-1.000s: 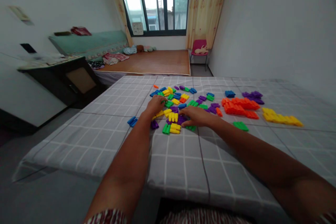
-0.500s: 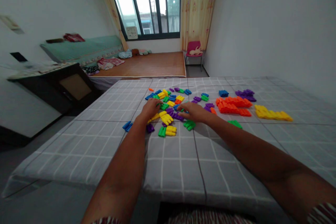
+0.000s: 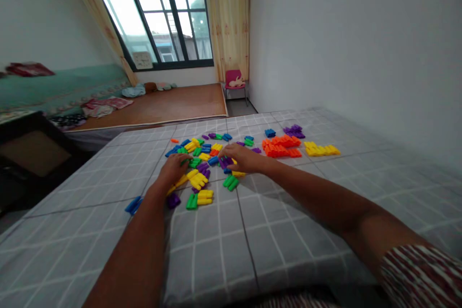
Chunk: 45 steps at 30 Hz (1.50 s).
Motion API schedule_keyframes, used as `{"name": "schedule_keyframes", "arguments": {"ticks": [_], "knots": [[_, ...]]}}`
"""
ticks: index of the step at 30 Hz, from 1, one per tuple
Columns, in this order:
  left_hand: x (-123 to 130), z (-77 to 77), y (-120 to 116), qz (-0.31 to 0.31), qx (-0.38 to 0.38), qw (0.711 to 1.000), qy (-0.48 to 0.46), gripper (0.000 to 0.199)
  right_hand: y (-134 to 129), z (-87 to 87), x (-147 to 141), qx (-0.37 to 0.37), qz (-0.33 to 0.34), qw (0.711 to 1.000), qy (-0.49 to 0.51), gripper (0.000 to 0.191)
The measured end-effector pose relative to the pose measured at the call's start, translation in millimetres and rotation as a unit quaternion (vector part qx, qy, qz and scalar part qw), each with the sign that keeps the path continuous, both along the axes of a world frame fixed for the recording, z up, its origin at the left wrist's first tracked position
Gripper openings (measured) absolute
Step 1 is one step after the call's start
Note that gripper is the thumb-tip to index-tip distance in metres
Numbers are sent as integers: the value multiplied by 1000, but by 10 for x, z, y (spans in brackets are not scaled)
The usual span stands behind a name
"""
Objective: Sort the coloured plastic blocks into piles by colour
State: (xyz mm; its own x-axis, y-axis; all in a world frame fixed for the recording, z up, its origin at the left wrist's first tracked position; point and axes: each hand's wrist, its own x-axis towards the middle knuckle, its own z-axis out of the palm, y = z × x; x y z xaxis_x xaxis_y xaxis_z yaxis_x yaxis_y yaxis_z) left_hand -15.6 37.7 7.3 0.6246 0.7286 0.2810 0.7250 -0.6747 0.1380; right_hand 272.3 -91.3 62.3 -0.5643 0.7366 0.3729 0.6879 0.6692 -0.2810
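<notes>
My right hand (image 3: 244, 158) is over the right side of a loose pile of small plastic building pieces, its fingers closed around a purple piece (image 3: 225, 161). My left hand (image 3: 175, 168) rests at the pile's left side, fingers loosely apart, the tips beside a green piece (image 3: 195, 162). No piece shows in its grasp. Between the hands lie purple pieces (image 3: 204, 169) and a blue piece (image 3: 213, 160). Closer to me are a yellow cluster (image 3: 198, 179), a green piece (image 3: 192, 201) and another green piece (image 3: 230, 182).
Sorted by colour at the right are orange pieces (image 3: 281, 147), yellow pieces (image 3: 322, 149), purple pieces (image 3: 294, 131) and blue pieces (image 3: 270, 133). A checked grey cloth (image 3: 288, 231) covers the table. Blue pieces (image 3: 134, 205) lie left of my forearm. Beyond stands a bed (image 3: 173, 103).
My view has turned right. My right hand has closed on a purple piece from the pile and raised it slightly. The left hand stays beside the green piece.
</notes>
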Motion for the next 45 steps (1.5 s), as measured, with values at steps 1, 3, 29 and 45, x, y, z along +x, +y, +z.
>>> {"name": "schedule_keyframes", "arguments": {"ticks": [1, 3, 29, 45], "knots": [[-5, -4, 7, 0, 2, 1000, -1, 38, -20, 60, 183, 2, -22, 1000, 12, 37], [-13, -12, 22, -1, 5, 1000, -3, 39, -85, 163, 648, 0, -86, 995, 45, 36], [14, -2, 26, 22, 11, 1000, 14, 39, -552, -321, 3010, 38, -488, 848, 205, 35], [-15, -41, 61, 9, 17, 1000, 23, 38, -215, -451, 3487, -123, -501, 852, -90, 24]]}}
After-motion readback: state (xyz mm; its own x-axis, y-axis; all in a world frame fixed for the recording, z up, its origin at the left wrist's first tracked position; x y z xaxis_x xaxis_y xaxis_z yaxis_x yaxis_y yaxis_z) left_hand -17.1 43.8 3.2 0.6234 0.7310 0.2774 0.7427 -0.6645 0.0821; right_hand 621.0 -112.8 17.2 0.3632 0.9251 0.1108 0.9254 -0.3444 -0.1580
